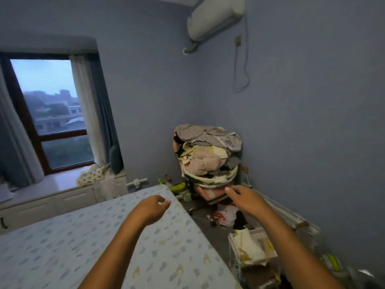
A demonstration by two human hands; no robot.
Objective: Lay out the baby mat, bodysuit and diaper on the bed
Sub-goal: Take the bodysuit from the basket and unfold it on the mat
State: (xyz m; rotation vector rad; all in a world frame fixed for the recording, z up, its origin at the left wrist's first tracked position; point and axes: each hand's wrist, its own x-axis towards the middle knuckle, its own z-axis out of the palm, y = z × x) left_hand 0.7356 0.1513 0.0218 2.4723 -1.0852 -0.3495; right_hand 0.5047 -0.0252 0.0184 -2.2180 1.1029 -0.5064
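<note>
Left hand [153,206], right hand [244,198], empty, above bed [62,247]

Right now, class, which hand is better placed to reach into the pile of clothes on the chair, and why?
The right hand. It is stretched out beside the bed, open, just in front of the pile. The left hand is empty too but hangs over the bed's corner, farther from it.

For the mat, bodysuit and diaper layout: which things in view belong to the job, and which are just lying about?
Job: bed; left hand and right hand, both empty; heap of clothes, possibly the source.
Lying about: plastic bag, green toy, air conditioner, window.
</note>
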